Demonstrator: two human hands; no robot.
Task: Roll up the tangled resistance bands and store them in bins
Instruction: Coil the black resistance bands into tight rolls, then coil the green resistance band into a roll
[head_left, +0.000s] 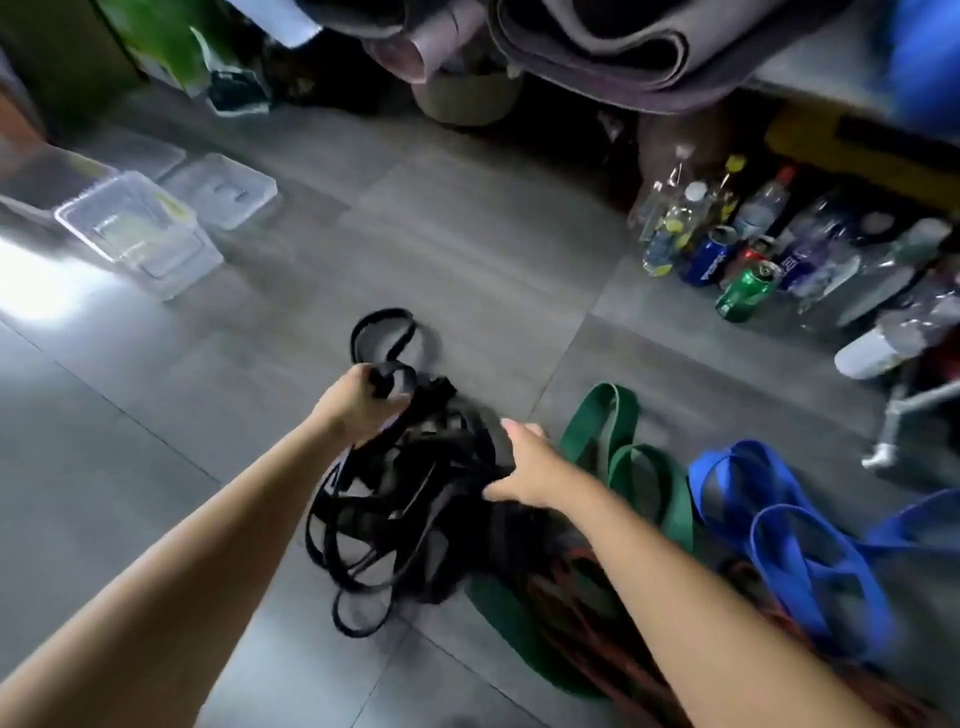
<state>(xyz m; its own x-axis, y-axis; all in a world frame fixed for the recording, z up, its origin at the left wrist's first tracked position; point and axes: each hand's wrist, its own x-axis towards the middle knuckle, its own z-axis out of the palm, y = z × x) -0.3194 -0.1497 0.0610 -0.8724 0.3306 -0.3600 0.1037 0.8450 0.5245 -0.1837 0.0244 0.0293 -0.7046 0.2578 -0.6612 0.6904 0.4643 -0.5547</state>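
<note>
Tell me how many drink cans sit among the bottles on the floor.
3. A blue can stands at the bottles' left front, a red can just right of it, partly hidden, and a green can in front of both. Others may hide among them.

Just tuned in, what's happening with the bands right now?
A person is working on a black tangle of bands on the floor. The left hand grips a strand of it; the right hand rests on the pile. A green band and a blue band lie loose to its right. The clear bins sit far left.
</note>
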